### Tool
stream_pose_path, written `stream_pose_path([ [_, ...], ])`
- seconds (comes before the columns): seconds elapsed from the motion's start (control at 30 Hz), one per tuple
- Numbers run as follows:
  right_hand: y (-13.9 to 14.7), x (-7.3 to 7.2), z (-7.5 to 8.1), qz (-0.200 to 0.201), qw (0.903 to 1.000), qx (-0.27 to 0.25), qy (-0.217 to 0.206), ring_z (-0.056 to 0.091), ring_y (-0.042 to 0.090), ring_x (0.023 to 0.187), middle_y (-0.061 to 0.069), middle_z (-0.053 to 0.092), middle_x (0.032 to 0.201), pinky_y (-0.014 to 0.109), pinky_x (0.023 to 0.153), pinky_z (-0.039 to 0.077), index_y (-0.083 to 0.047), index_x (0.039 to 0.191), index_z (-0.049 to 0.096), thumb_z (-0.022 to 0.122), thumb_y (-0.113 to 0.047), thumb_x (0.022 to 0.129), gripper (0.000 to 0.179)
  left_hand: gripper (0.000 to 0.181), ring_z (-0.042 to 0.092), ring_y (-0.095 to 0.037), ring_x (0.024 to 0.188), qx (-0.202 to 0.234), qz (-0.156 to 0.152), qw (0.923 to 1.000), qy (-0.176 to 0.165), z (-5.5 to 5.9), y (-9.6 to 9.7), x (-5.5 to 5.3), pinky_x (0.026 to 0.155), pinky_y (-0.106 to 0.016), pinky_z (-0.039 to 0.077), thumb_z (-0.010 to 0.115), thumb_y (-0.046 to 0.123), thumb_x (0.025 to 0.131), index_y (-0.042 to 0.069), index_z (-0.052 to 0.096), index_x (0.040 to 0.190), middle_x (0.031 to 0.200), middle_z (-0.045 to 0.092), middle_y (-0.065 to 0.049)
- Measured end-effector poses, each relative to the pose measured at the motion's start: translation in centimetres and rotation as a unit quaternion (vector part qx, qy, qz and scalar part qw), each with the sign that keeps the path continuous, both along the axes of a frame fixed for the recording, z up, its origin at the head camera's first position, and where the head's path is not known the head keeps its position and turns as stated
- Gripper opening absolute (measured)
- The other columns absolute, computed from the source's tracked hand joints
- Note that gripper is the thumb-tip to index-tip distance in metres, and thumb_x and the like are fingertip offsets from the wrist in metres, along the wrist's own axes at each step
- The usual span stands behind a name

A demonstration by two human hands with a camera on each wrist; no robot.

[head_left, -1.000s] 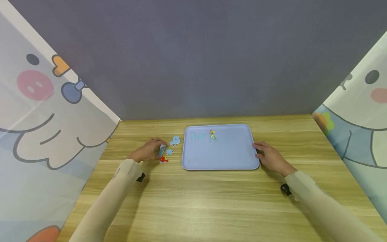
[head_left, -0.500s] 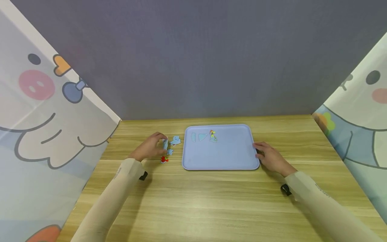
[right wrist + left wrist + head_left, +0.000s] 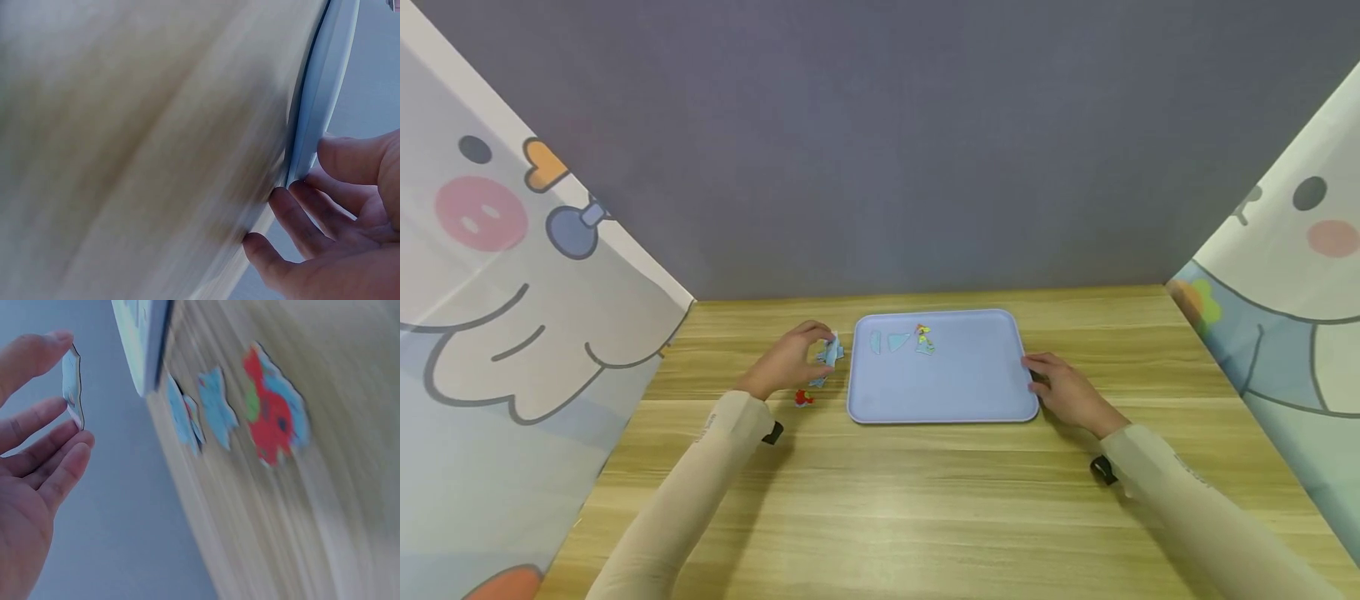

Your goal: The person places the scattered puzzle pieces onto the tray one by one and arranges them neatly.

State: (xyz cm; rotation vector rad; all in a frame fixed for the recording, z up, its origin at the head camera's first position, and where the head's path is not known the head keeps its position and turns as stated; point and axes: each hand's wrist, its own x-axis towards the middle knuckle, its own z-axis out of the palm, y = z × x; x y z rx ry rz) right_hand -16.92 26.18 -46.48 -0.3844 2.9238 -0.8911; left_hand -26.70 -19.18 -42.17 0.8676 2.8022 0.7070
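My left hand [image 3: 790, 362] pinches a light blue puzzle piece [image 3: 72, 387] between thumb and fingers, holding it on edge above the table left of the tray. Beneath and beside that hand lie more flat pieces: a red and blue piece [image 3: 272, 419], a small blue piece [image 3: 217, 406] and another blue piece [image 3: 182, 415] partly seen edge-on. The pale blue tray [image 3: 955, 383] carries two plain blue pieces and a yellow-and-blue piece [image 3: 925, 340] near its back left. At its right edge my right hand [image 3: 1067, 396] holds the rim, thumb on the rim and fingers low against it.
The wooden table [image 3: 895, 500] stretches in front of the tray. A grey wall [image 3: 925, 167] stands behind it, and printed cartoon panels [image 3: 550, 333] flank both sides.
My left hand has lifted the blue piece and carried it right and slightly away from me, over the other pieces near the tray. My right hand stays at the tray's edge.
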Motion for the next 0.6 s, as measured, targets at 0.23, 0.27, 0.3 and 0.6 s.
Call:
stream_pose_path([
  [0.23, 0.0, -0.1, -0.2, 0.0, 1.0, -0.003, 0.004, 0.039, 0.045, 0.123, 0.025, 0.043, 0.134, 0.057, 0.098, 0.032, 0.011, 0.135, 0.043, 0.057, -0.002, 0.092, 0.047, 0.052, 0.051, -0.024, 0.113, 0.008, -0.018, 0.9992, 0.035, 0.1, 2.1, 0.0, 0.093, -0.037, 0.044, 0.08, 0.023, 0.077, 0.003, 0.06, 0.121, 0.125, 0.05, -0.005],
  [0.27, 0.0, -0.1, -0.2, 0.001, 1.0, -0.002, 0.004, 0.039, 0.046, 0.123, 0.025, 0.043, 0.134, 0.058, 0.097, 0.033, 0.011, 0.135, 0.042, 0.057, -0.003, 0.092, 0.047, 0.052, 0.052, -0.026, 0.112, 0.013, -0.02, 0.999, 0.036, 0.1, 2.3, 0.0, 0.092, -0.037, 0.044, 0.081, 0.023, 0.076, 0.002, 0.061, 0.12, 0.124, 0.051, -0.005],
  [0.3, 0.0, -0.1, -0.2, 0.0, 1.0, -0.003, 0.003, 0.039, 0.045, 0.123, 0.025, 0.043, 0.134, 0.058, 0.097, 0.033, 0.011, 0.135, 0.042, 0.057, -0.003, 0.092, 0.047, 0.052, 0.052, -0.027, 0.111, 0.017, -0.022, 0.9989, 0.036, 0.1, 2.6, 0.0, 0.092, -0.038, 0.044, 0.081, 0.022, 0.076, 0.001, 0.061, 0.119, 0.123, 0.051, -0.006],
  [0.6, 0.0, -0.2, -0.2, 0.004, 1.0, 0.0, 0.007, 0.039, 0.046, 0.122, 0.025, 0.043, 0.134, 0.058, 0.097, 0.033, 0.011, 0.135, 0.043, 0.057, -0.002, 0.092, 0.047, 0.051, 0.052, -0.025, 0.112, 0.001, -0.022, 0.9988, 0.044, 0.5, 4.8, -0.2, 0.092, -0.036, 0.044, 0.08, 0.025, 0.076, 0.002, 0.062, 0.118, 0.122, 0.052, -0.006],
])
